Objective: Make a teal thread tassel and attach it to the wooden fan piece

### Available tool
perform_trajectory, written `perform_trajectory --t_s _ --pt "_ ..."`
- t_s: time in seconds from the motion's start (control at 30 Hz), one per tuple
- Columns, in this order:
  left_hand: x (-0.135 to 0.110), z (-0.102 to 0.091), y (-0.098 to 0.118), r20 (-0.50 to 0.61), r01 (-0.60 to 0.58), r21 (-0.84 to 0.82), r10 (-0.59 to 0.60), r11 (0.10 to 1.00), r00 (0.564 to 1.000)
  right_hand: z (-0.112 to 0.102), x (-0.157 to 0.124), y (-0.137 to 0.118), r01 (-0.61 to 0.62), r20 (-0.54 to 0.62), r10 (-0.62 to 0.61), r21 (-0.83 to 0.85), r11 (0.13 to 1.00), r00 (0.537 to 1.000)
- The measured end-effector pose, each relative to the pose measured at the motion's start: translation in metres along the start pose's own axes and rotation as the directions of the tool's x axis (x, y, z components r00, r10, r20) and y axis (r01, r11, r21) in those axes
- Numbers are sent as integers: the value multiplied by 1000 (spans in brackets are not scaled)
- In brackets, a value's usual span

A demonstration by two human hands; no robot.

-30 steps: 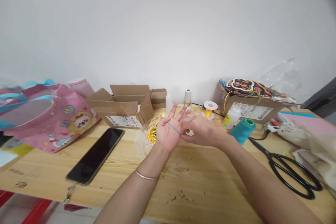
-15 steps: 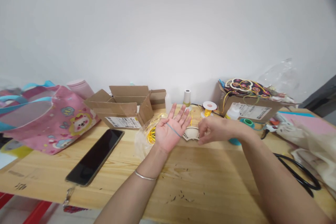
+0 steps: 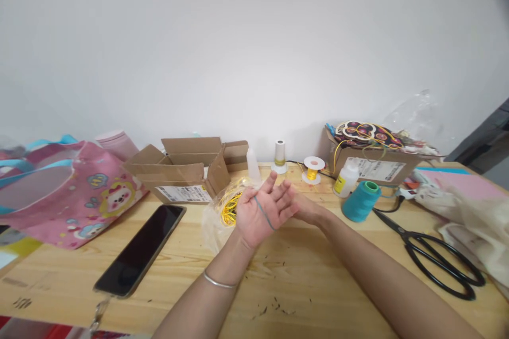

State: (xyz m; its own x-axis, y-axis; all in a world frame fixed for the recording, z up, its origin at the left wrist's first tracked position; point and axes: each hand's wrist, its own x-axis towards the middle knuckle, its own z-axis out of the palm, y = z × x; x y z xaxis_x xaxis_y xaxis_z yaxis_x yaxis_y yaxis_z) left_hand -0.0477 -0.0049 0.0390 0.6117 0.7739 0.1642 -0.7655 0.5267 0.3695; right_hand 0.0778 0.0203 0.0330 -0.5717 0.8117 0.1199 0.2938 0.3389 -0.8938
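My left hand [image 3: 260,212] is held palm up over the middle of the wooden table [image 3: 302,286], fingers spread and slightly curled. A thin teal thread [image 3: 265,214] runs across its palm. My right hand [image 3: 307,210] reaches in from the right and sits just behind the left hand's fingers; its own fingers are hidden. A clear plastic bag with coiled yellow cord [image 3: 226,208] lies right behind the left hand. A teal thread cone [image 3: 361,201] stands to the right.
Black scissors [image 3: 437,257] lie at the right. A dark phone [image 3: 139,249] lies at the left beside a pink bag [image 3: 71,190]. An open cardboard box [image 3: 178,169], small spools [image 3: 312,168], a white bottle [image 3: 345,177] and a filled box [image 3: 374,167] line the back.
My right hand pulled away to the right, then came back behind the left hand's fingers. The left hand stayed palm up, its fingers curling a little.
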Motion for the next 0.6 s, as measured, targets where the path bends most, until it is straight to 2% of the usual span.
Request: perform_trajectory --t_s 0.07,0.17,0.3,0.37,0.47,0.6 --pt "0 -1 4 -35 -37 0 37 999 999 -3 -1 3 -37 144 31 39 999 989" --pt "2 -2 9 -50 -115 -4 114 993 992 -9 1 9 -70 319 46 66 995 947" --pt "5 -4 14 -71 -244 -11 243 970 967 -15 1 4 64 477 -19 -78 995 879" --pt "6 -4 16 -102 -304 -13 301 953 948 -19 -1 -4 135 508 -15 -201 970 861" --pt "7 -5 18 -148 -359 -4 354 933 923 -25 -7 -22 174 511 30 -347 922 859" --pt "8 -8 19 -184 -378 9 373 926 909 -35 -17 -41 205 505 52 -440 874 862"
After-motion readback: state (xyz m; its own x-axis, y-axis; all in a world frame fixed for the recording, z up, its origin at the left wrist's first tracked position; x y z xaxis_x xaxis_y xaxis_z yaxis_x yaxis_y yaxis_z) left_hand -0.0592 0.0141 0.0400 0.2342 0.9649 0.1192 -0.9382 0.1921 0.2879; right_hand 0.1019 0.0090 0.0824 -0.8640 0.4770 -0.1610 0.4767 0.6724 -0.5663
